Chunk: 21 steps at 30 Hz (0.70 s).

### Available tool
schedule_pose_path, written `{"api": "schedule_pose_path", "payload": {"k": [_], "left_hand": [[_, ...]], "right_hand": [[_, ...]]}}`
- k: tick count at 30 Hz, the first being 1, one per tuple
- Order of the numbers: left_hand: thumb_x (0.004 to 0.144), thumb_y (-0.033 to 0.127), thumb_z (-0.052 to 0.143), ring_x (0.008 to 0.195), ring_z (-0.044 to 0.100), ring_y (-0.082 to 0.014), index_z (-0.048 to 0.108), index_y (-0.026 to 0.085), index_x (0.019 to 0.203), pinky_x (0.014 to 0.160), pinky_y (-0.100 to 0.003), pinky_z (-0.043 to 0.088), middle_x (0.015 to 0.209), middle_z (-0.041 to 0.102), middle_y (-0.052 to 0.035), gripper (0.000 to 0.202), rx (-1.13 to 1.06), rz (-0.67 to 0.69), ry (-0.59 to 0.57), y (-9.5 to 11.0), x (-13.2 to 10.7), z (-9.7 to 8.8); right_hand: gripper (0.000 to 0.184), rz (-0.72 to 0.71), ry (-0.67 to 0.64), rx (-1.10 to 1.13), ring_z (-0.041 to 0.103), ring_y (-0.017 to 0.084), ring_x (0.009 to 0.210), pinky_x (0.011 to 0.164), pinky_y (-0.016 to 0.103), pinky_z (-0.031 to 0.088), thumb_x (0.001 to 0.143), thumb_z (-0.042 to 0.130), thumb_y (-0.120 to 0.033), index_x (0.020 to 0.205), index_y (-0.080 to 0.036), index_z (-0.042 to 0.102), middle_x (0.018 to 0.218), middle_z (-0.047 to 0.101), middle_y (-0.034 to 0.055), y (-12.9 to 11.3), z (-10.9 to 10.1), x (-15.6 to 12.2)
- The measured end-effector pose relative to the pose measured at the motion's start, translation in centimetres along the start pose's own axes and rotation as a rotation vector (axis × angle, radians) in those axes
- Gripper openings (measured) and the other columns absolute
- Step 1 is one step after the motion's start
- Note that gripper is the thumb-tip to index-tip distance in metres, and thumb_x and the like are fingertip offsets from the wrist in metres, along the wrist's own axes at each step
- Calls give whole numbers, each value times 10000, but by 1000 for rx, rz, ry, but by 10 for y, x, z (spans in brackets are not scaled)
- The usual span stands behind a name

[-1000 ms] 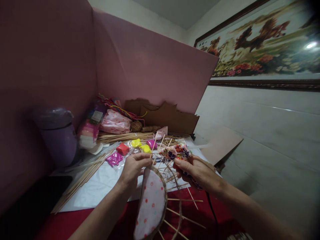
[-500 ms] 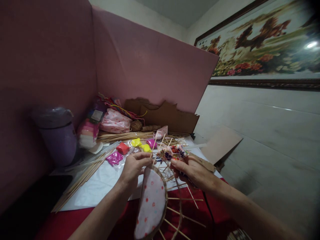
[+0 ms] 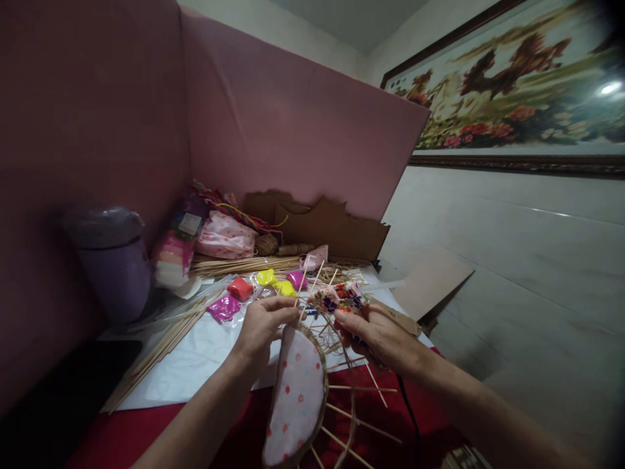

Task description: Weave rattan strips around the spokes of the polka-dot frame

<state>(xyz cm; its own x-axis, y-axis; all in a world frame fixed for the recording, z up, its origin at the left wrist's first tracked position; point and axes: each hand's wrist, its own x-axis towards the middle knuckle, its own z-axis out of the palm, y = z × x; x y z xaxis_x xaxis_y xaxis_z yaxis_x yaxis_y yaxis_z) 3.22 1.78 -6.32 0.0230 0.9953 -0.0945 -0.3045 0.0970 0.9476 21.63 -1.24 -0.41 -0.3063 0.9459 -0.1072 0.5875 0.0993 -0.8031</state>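
Low in the centre I hold a round basket base (image 3: pixel 297 397) covered in white dotted cloth, with thin wooden sticks (image 3: pixel 359 423) fanning out from its rim. My left hand (image 3: pixel 261 324) pinches the base's top edge where several sticks rise. Just to the right, my right hand (image 3: pixel 375 335) is closed on a strip of flowered cloth (image 3: pixel 339 296) held against those sticks.
A purple lidded jar (image 3: pixel 112 260) stands at the left. Bundled skewers (image 3: pixel 239 266), clay packets (image 3: pixel 240 288), a twine ball (image 3: pixel 266 245) and cardboard pieces (image 3: pixel 332 228) lie on white paper (image 3: pixel 195 355) before a pink partition (image 3: pixel 293 124). A framed picture (image 3: pixel 512 85) hangs on the right wall.
My right hand and the flowered cloth have shifted slightly left, closer to the sticks. The left hand has stayed where it was.
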Motion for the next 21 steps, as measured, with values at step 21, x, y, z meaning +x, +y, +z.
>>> {"api": "schedule_pose_path", "payload": {"k": [21], "left_hand": [[558,205,701,627,580,-150,677,137,748,565,-259,406,671,664,-38,204,-2,3,-3,1,-3,0]], "right_hand": [[419,-4,13,-4,331,66,424,378,217,224,851,388,-490,625,-157,502,530,432,-10,1,0,-2]]}}
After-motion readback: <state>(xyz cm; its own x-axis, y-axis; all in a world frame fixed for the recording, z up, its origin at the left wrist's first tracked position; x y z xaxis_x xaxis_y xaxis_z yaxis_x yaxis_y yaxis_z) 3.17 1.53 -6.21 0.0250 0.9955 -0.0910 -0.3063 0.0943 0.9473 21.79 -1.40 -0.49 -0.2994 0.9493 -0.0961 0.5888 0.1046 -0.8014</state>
